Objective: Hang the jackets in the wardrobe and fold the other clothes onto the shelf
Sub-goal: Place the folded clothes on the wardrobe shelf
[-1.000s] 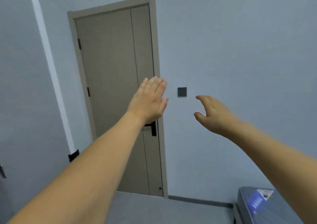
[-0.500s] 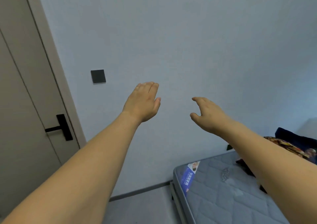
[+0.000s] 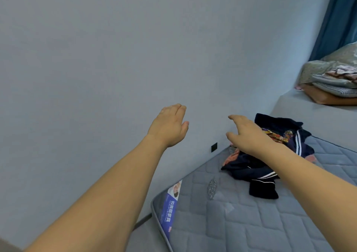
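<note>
Closest to us was the grey quilted bed (image 3: 251, 222), bare of sheets, with a blue label (image 3: 169, 211) on its near corner. A strip of grey floor (image 3: 148, 234) showed beside it. We held both arms out over it. Our left hand (image 3: 170, 126) was up in the air with straight fingers, its grip loose and holding nothing. Our right hand (image 3: 249, 134) was in the air too, fingers spread and a little bent, holding nothing. Past the right hand, a pile of clothes (image 3: 257, 166) lay on the bed near the wall: dark blue ones with white stripes, and some bright patterned ones. The plain pale wall (image 3: 116, 58) had a small black square (image 3: 214, 147) low down. Far off on the right, folded bedding (image 3: 334, 80) sat on a grey ledge (image 3: 309, 112), with a blue curtain (image 3: 336, 20) behind it.
</note>
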